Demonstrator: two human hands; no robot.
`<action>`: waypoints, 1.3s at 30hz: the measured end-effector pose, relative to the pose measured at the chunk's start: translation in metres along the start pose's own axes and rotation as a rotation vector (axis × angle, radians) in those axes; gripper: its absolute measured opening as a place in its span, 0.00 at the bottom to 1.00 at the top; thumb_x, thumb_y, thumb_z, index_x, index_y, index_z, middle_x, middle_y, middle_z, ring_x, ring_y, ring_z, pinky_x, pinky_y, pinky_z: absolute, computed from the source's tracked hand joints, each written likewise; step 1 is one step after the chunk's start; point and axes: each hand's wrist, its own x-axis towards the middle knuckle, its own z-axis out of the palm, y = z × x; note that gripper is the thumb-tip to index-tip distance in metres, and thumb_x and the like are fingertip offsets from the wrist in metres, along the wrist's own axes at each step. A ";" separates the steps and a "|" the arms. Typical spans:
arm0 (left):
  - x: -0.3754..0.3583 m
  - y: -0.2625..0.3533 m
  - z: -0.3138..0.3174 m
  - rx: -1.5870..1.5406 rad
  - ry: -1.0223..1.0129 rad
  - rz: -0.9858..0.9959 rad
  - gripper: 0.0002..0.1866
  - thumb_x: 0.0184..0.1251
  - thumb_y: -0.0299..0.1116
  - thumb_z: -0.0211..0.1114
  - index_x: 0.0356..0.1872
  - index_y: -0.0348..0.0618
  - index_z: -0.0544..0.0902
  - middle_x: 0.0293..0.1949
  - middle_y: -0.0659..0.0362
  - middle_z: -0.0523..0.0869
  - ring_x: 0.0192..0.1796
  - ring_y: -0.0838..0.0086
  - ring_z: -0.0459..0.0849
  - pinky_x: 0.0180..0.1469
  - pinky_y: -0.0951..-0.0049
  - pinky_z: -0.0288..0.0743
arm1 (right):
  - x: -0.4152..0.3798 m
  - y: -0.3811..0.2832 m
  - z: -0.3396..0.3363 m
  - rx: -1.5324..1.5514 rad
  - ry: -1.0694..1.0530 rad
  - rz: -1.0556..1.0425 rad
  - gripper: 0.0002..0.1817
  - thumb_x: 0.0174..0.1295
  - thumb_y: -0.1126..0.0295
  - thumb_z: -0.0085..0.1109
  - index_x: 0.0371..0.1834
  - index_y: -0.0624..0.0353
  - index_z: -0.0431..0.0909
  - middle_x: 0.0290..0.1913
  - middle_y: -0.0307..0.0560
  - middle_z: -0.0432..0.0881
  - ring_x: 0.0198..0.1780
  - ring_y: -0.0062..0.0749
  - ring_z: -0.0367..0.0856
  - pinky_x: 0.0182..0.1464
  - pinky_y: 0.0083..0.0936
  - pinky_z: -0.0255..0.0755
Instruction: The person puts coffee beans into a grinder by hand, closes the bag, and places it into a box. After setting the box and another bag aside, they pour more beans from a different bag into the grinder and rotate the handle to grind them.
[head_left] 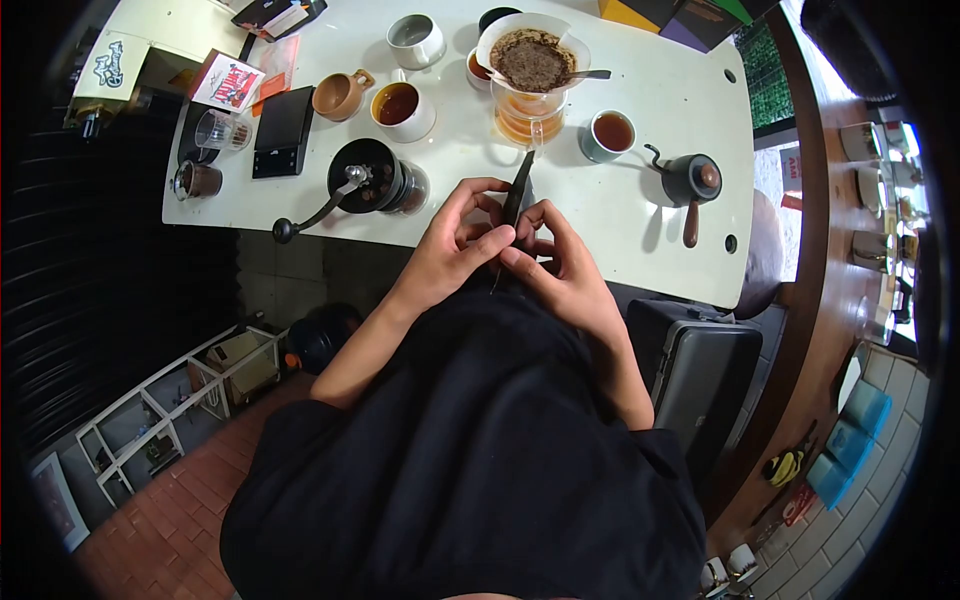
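Note:
Near the table's front edge, my left hand (455, 245) and my right hand (562, 262) pinch a narrow dark item (519, 188) between them. It stands out above the fingers, seen nearly edge-on, and I cannot make out its kind. Both thumbs meet at its lower part. Beyond its tip is a glass coffee server (522, 122) bearing a dripper (577, 50) with wet coffee grounds (530, 62) and a spoon (590, 74). A cup of brown drink (609, 134) is to the right. On the left stands a hand grinder (408, 190) with its crank sticking out.
A white mug (404, 112), a brown cup (338, 97), a grey mug (416, 42) and a black scale (284, 133) occupy the table's left side. A small dark kettle (690, 178) with wooden handle sits at right. Below is a grey case (710, 365).

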 end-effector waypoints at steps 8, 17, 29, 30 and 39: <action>0.005 0.002 -0.004 -0.007 -0.018 0.002 0.27 0.73 0.34 0.67 0.67 0.39 0.67 0.47 0.59 0.77 0.46 0.80 0.82 0.47 0.79 0.79 | 0.002 0.000 -0.003 0.017 -0.043 0.023 0.14 0.66 0.69 0.67 0.44 0.62 0.70 0.40 0.40 0.69 0.40 0.21 0.70 0.45 0.23 0.74; 0.007 0.006 -0.003 -0.027 -0.027 0.002 0.28 0.73 0.35 0.67 0.67 0.38 0.66 0.47 0.58 0.78 0.46 0.79 0.82 0.47 0.78 0.80 | 0.007 -0.013 -0.013 0.047 -0.141 0.148 0.13 0.66 0.68 0.67 0.44 0.59 0.71 0.41 0.36 0.69 0.42 0.20 0.67 0.48 0.22 0.72; 0.007 0.007 -0.007 -0.013 -0.025 -0.014 0.29 0.71 0.34 0.67 0.67 0.38 0.66 0.47 0.58 0.76 0.45 0.80 0.82 0.45 0.79 0.80 | 0.009 -0.008 -0.013 0.061 -0.144 0.116 0.12 0.67 0.70 0.66 0.44 0.59 0.71 0.40 0.35 0.69 0.41 0.19 0.67 0.48 0.22 0.72; 0.007 0.008 -0.006 0.000 -0.027 -0.004 0.29 0.71 0.34 0.67 0.68 0.38 0.66 0.47 0.58 0.76 0.45 0.80 0.82 0.45 0.79 0.80 | 0.009 -0.008 -0.013 0.067 -0.150 0.118 0.12 0.67 0.70 0.66 0.44 0.59 0.71 0.40 0.35 0.69 0.41 0.19 0.67 0.48 0.22 0.72; 0.009 0.014 -0.008 0.110 -0.048 0.019 0.29 0.69 0.32 0.68 0.68 0.40 0.66 0.48 0.57 0.76 0.44 0.80 0.83 0.46 0.78 0.81 | 0.007 -0.011 -0.014 0.089 -0.147 0.149 0.12 0.67 0.69 0.66 0.45 0.58 0.71 0.39 0.35 0.69 0.41 0.20 0.68 0.48 0.23 0.72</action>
